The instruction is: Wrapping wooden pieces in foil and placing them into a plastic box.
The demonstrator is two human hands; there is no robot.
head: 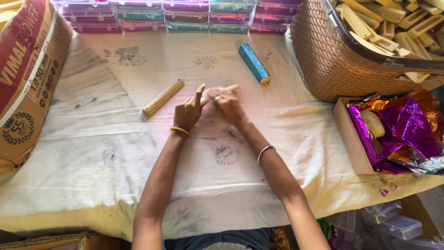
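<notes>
While both hands meet near the middle of the bench (pixel 115 153), they close together on one pale wooden stick (pixel 230 88), whose far end pokes out past the fingers toward the back right. The left hand (pixel 188 112) grips the near part of it with the index finger lifted, a yellow bangle (pixel 180 131) on its wrist; the right hand (pixel 228 105) is blurred, so its exact finger hold is hard to tell, and a silver bangle (pixel 265 152) sits on that forearm. A second wooden stick (pixel 163 96) lies loose just left of the hands, apart from them. A stick wrapped in blue foil (pixel 254 64) rests farther back, toward the back right. At the right edge stands a woven basket (pixel 333 65) of bare wooden pieces, and in front of it an open box (pixel 352 143) of purple and orange foil (pixel 407 129). Flat clear cases (pixel 185 16) line the back edge, and a cardboard carton (pixel 27 78) leans at the left edge.
</notes>
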